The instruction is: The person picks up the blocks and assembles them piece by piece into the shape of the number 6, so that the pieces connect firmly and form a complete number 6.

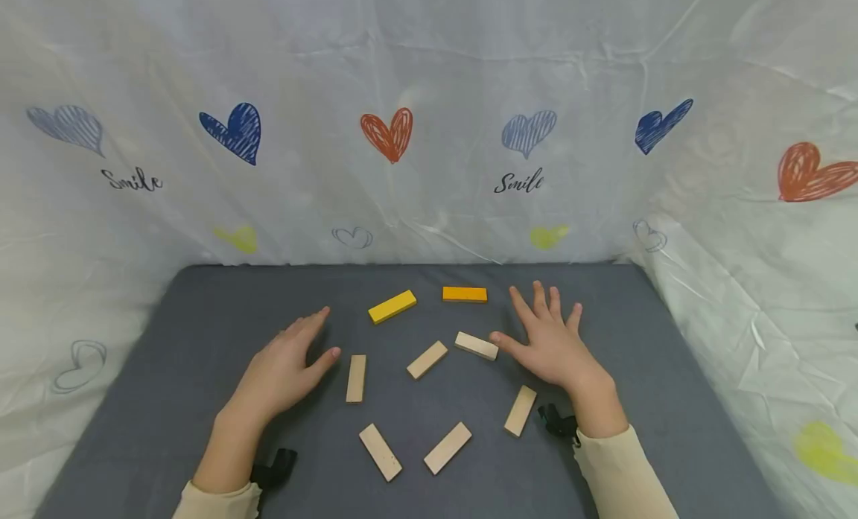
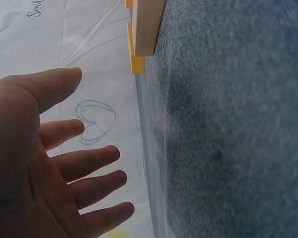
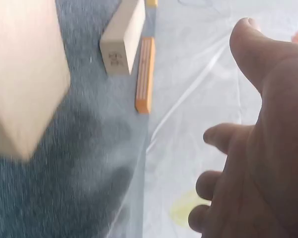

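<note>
My left hand hovers over the left of the table with its fingers extended and nothing held. Nearest to it is an upright-lying plain wooden block, seen also in the left wrist view as a wooden block. On the right, my right hand is spread and holds nothing. Its thumb tip overlaps the end of a pale wooden block in the head view; the right wrist view shows the thumb apart from the blocks. Farther back lie a yellow block and an orange block.
More plain blocks lie flat: a middle block, a right block, and two front blocks, the left one and the right one. Behind the grey table hangs a white curtain printed with hearts.
</note>
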Motion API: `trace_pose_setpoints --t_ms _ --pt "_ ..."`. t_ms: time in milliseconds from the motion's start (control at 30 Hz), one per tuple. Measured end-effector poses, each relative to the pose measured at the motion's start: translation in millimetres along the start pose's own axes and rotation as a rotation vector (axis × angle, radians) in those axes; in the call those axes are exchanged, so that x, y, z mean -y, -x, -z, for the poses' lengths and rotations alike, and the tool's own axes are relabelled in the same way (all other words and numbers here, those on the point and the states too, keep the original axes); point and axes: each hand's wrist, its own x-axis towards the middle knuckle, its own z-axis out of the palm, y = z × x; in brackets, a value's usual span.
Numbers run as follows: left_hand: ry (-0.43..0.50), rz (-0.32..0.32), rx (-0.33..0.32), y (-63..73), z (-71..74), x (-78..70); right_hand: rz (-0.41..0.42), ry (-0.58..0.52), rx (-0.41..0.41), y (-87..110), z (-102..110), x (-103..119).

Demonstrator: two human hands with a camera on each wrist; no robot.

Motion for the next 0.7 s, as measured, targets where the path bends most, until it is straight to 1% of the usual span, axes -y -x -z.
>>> trace_pose_setpoints --t_ms 133,233,367,467,567,700 --pt "0.082 0.011 0.013 0.8 -4.2 -3.0 0.048 -0.095 0.034 -3.1 -4.0 9.1" --pt "0.172 -0.020 0.020 1.0 -10.1 -6.0 0.088 -0.150 0.049 -9.4 -1.5 18.5" --pt "0.273 -0.056 0.030 3.3 -19.2 -11.6 0.144 -0.165 0.073 -21.8 4.7 38.0" --pt "0.345 -0.056 0.028 5.0 -26.8 -14.6 0.202 -0.160 0.085 -32.5 5.4 54.1" --pt "0.398 -0.046 0.023 6.4 -33.5 -14.5 0.250 -0.206 0.092 -42.3 1.4 70.5" --pt "0.405 -0.053 0.018 9.9 -39.4 -10.3 0.269 -0.304 0.103 -52.4 -7.7 88.9"
